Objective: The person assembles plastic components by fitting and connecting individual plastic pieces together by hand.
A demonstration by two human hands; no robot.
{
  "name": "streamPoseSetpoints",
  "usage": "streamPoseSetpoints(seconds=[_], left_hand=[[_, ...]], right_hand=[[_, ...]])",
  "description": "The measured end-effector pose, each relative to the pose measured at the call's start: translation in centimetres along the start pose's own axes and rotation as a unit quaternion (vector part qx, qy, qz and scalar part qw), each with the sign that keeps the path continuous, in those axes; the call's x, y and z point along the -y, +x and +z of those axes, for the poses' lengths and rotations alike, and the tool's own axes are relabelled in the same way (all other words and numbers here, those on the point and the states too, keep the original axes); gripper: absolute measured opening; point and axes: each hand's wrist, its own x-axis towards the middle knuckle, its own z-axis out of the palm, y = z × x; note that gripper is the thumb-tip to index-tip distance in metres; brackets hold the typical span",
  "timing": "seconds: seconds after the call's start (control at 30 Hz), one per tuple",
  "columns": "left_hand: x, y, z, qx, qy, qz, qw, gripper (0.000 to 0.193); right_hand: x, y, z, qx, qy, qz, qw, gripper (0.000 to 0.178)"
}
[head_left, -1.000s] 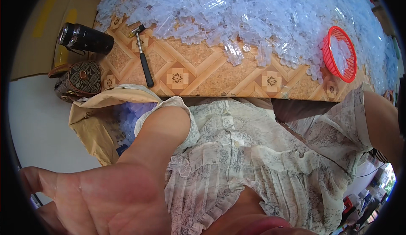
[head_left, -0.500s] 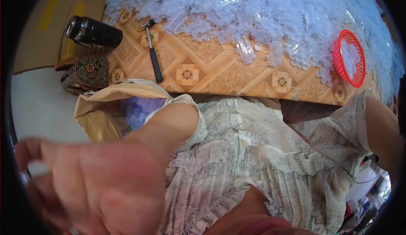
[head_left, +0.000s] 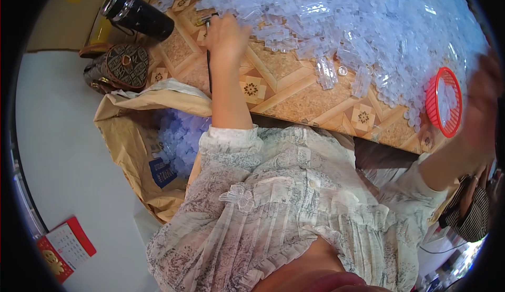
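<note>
My left hand (head_left: 226, 37) reaches over the table beside a hammer (head_left: 209, 68) with a dark handle, covering part of it. The back of this hand faces up, and its fingertips are hidden or blurred at the edge of a big pile of clear plastic pieces (head_left: 315, 11). Whether it grips anything does not show. My right hand (head_left: 484, 95) is smeared by motion at the far right, near a red plastic basket (head_left: 456, 126) with small translucent pieces in it. Two larger clear pieces, one of them a clear plastic case (head_left: 326, 73), lie at the pile's near edge.
A black flask (head_left: 144, 18) lies at the back left, with a patterned brown bag (head_left: 123, 66) nearer me. Below the table's left edge stands an open brown paper sack (head_left: 118, 139) holding bluish plastic pieces. A red and white calendar (head_left: 68, 244) is at the lower left.
My left hand has swung from close in front of the camera out to the hammer. My right hand has come into view near the basket. The whole view has shifted.
</note>
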Motion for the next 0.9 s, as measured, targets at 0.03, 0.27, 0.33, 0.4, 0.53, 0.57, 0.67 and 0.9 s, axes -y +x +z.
streamPoseSetpoints(seconds=[0.03, 0.27, 0.33, 0.4, 0.53, 0.57, 0.67, 0.9], left_hand=[[0.1, 0.5, 1.4, -0.012, -0.006, -0.008, 1.000, 0.044], [0.8, 0.3, 1.2, -0.041, -0.100, -0.007, 0.994, 0.046], [1.3, 0.3, 1.7, -0.060, -0.115, 0.032, 0.991, 0.038], [1.6, 0.2, 1.7, -0.065, -0.124, 0.039, 0.989, 0.034], [1.2, -0.3, 0.8, -0.131, -0.185, 0.137, 0.964, 0.021], [0.8, -0.5, 0.3, -0.130, -0.187, 0.137, 0.964, 0.021], [-0.7, -0.8, -0.6, -0.110, -0.250, 0.197, 0.942, 0.017], [-2.5, -1.2, -0.4, 0.000, -0.388, 0.266, 0.882, 0.024]], right_hand=[[-3.1, 1.1, -0.2, -0.042, 0.018, 0.087, 0.995, 0.030], [-12.8, -1.0, -0.8, 0.022, 0.058, 0.372, 0.926, 0.025], [-14.2, -0.7, 0.0, 0.036, 0.042, 0.362, 0.931, 0.025], [-15.5, -0.2, 0.6, 0.048, 0.025, 0.352, 0.934, 0.024], [-17.2, 0.7, 2.0, 0.039, -0.010, 0.317, 0.948, 0.026], [-17.6, 1.0, 2.5, 0.035, -0.053, 0.294, 0.954, 0.028], [-18.8, 1.6, 3.6, 0.056, -0.174, 0.189, 0.965, 0.032], [-21.0, 1.4, 3.7, 0.043, -0.426, -0.037, 0.903, 0.028]])
